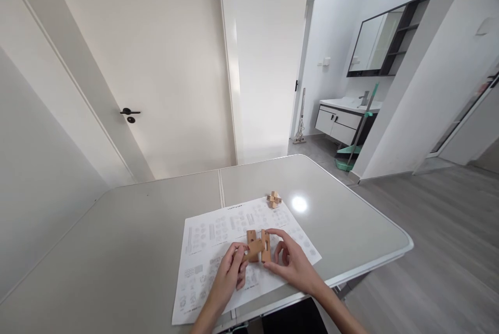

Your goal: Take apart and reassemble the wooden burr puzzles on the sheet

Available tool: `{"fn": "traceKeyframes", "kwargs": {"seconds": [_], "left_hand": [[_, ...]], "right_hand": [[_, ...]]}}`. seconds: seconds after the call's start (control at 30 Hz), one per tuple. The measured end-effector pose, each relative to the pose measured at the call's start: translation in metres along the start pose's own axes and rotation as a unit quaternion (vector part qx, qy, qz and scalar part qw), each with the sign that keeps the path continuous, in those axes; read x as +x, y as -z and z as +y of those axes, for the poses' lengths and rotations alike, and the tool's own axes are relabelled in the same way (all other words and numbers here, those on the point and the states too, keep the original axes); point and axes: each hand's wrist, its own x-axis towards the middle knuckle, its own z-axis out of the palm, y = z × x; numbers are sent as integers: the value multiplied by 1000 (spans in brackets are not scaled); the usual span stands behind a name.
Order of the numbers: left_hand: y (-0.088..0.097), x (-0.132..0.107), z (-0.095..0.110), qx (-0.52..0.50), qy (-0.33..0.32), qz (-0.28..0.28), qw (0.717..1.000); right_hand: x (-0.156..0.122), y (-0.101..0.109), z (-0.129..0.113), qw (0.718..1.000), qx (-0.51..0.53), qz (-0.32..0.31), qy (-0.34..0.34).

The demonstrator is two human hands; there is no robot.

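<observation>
Left and right hands at work on small wooden pieces, lower centre of the frame. The grip of the left hand is closed, thumb against fingers, on the left end of a tilted wooden block. The grip of the right hand is clamped on a slotted wooden block, index finger at its upper end and thumb at its lower. A third wooden block shows partly behind the tilted one; whether it is held or lies loose cannot be told from this view. Beneath them is a printed sheet bearing rows of faint diagrams. At the sheet's upper right corner sits an interlocked wooden burr puzzle. Both rest on a pale grey table with rounded corners. Beyond it, upper left, is a closed door with a black lever handle. Upper right: a vanity cabinet below a mirror, with a green-handled broom standing nearby.
</observation>
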Motion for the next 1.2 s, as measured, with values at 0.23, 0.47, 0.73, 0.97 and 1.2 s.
{"fn": "traceKeyframes", "kwargs": {"seconds": [0.23, 0.47, 0.73, 0.97, 1.2], "left_hand": [[1, -3, 0, -67, 5, 34, 997], [4, -3, 2, -88, 16, 3, 996], [4, -8, 8, -85, 22, -12, 996], [3, -10, 8, -66, -1, -15, 998], [0, -13, 8, -4, -27, 5, 1000]], "right_hand": [[-10, -20, -9, 995, 90, 46, 6], [-9, -21, -18, 992, 118, 19, 45], [-12, -13, -19, 994, 104, -32, 14], [-16, -17, -19, 993, 109, -39, 7], [-18, 3, -37, 996, 32, -71, 50]]}}
